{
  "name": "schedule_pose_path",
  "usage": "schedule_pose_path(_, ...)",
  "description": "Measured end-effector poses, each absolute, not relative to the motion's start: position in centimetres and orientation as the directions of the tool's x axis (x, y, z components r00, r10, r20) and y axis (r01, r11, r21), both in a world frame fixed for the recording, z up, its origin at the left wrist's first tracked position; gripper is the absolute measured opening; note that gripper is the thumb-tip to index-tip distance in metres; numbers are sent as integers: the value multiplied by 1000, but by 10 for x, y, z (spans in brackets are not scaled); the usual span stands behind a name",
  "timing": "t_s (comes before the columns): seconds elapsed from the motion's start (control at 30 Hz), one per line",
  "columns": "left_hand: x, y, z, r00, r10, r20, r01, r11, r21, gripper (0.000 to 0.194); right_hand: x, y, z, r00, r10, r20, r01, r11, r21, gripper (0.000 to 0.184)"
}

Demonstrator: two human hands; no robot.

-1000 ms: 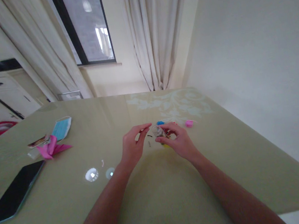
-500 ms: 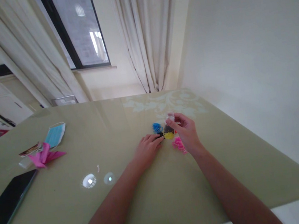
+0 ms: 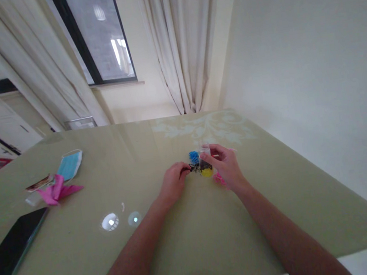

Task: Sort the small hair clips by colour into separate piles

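My left hand [image 3: 172, 183] is closed in a pinch on some thin black elastic bands [image 3: 195, 168] at the middle of the table. Between the fingers of my right hand [image 3: 228, 167] is a small clear container [image 3: 204, 153], with dark contents showing in its lower part. Just behind the black bands lies a blue pile of bands [image 3: 193, 157]. A yellow pile [image 3: 207, 172] sits below the container, and a pink pile [image 3: 219, 178] is partly covered by my right hand. Some red shows behind the right fingers.
A black phone or tablet [image 3: 13, 250] lies at the table's left, near a pink folded piece [image 3: 56, 191] and a blue face mask [image 3: 70, 166]. The green table [image 3: 198, 240] ends at the right beside a wall. Curtains [image 3: 183, 42] hang behind it.
My left fingers have drawn back left and curled, pulling thin black bands out of their pile. My right hand has moved the container slightly left and down.
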State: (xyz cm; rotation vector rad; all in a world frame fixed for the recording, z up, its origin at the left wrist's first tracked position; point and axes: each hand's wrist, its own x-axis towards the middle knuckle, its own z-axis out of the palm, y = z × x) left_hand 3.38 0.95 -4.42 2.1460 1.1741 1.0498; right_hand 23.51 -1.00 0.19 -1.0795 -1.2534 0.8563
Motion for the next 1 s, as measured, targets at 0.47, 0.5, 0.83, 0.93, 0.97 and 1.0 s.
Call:
schedule_pose_path(0.47, 10, -16, 17, 72, 898, 435, -35, -433, 901, 16, 214, -28, -5, -132, 876, 464, 369, 478, -797, 41)
schedule_pose_path(0.5, 11, -17, 17, 92, 888, 451, -20, -451, 892, 13, 213, -29, -4, -134, 870, 474, 371, 487, -790, 41)
schedule_pose_path(0.83, 8, -19, 13, 277, 672, 687, 341, -737, 583, 13, 212, -32, -1, -148, 815, 560, 470, 556, -685, 34)
schedule_pose_path(0.93, 6, -18, 11, 309, 634, 709, 387, -765, 514, 16, 212, -31, -4, -161, 804, 572, 503, 566, -653, 35)
schedule_pose_path(0.97, 6, -17, 10, 316, 627, 712, 396, -769, 502, 17, 212, -31, -5, -163, 800, 578, 513, 569, -643, 35)
schedule_pose_path(1.0, 6, -17, 9, 321, 622, 714, 401, -772, 493, 18, 212, -30, -6, -165, 796, 583, 520, 572, -634, 35)
